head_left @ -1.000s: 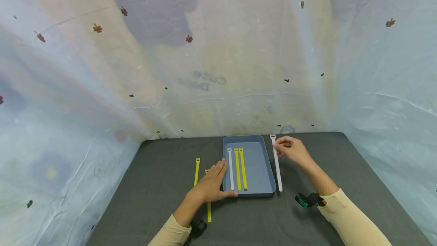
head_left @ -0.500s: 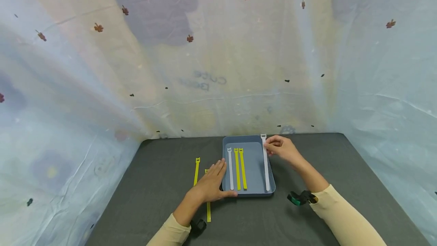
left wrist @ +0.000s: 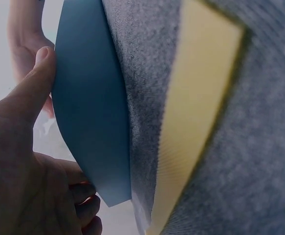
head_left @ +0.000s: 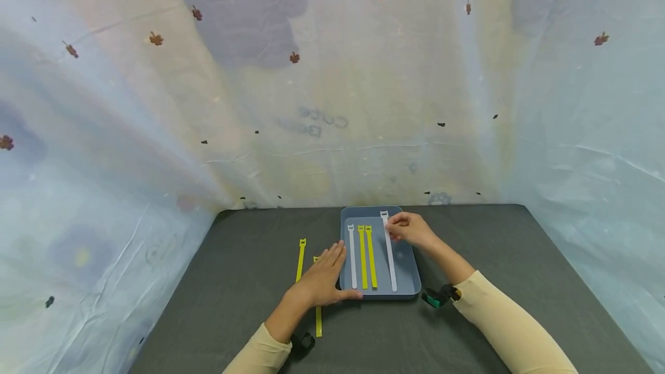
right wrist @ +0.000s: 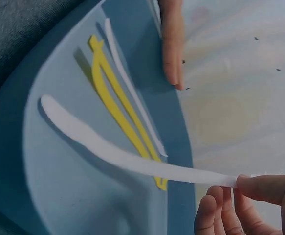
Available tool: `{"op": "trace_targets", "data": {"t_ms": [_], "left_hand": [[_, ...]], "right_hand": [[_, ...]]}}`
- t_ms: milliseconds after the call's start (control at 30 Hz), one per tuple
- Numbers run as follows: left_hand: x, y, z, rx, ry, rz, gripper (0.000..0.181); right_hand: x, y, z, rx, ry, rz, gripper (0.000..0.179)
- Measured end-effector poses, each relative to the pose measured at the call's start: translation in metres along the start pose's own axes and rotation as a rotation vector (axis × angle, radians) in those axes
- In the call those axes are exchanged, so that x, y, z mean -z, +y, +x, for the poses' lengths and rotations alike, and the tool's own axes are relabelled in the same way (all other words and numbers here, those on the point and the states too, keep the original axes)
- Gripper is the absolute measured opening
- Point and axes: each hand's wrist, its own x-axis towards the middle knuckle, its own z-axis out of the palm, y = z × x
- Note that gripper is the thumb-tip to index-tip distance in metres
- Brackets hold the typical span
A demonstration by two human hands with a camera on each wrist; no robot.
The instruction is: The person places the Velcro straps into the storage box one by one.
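Three cable straps (head_left: 363, 258) lie in the tray (head_left: 407, 273) my left grip (head_left: 323, 275) spreads against, my right grip (head_left: 410, 228) pinches a white strap (head_left: 391, 258), and two yellow straps (head_left: 301, 261) remain outside.

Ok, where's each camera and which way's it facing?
On the head: forward and down at the tray; left hand and right hand show.
On left wrist: at the tray's outer wall, a yellow strap; left hand, part of right.
On right wrist: into the tray; right hand pinching white strap, left fingers.
Both wrist views share the tray.
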Motion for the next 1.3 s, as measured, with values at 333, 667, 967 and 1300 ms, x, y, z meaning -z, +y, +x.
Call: {"op": "trace_targets", "data": {"t_ms": [333, 667, 967, 1300], "left_hand": [[0.0, 0.0, 0.002, -0.012, 0.004, 0.037, 0.125], [-0.002, -0.001, 0.002, -0.01, 0.01, 0.048, 0.125], [-0.001, -0.001, 0.002, -0.008, 0.002, 0.039, 0.125], [-0.004, -0.004, 0.002, -0.042, 0.019, 0.016, 0.125]], "right_hand": [[-0.008, -0.001, 0.013, -0.019, -0.043, -0.07, 0.017], [-0.016, -0.001, 0.024, -0.042, -0.101, -0.121, 0.009], [-0.019, 0.004, 0.031, -0.096, -0.094, -0.118, 0.008], [-0.022, 0.007, 0.037, -0.164, -0.095, -0.109, 0.007]]}}
